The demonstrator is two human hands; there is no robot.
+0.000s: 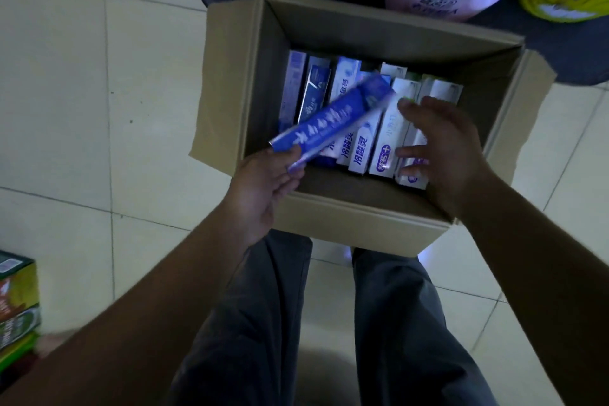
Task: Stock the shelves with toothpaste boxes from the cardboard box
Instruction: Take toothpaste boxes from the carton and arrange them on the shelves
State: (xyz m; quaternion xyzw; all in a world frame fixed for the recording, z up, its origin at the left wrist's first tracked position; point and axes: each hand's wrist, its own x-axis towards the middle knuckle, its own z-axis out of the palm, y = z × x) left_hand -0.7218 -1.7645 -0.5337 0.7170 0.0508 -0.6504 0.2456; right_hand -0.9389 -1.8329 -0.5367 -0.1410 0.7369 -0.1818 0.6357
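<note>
Your left hand is clamped on the near end of a blue toothpaste box, thumb on top and fingers underneath. The box slants up and away from your grip, blurred, lifted above the packs below it. Under it, a row of toothpaste boxes stands packed side by side in the open cardboard box on the tiled floor, just ahead of your legs. Your right hand is spread open, holding nothing, fingers apart over the white boxes at the right end of that row; whether the fingertips touch them you can't tell from here.
</note>
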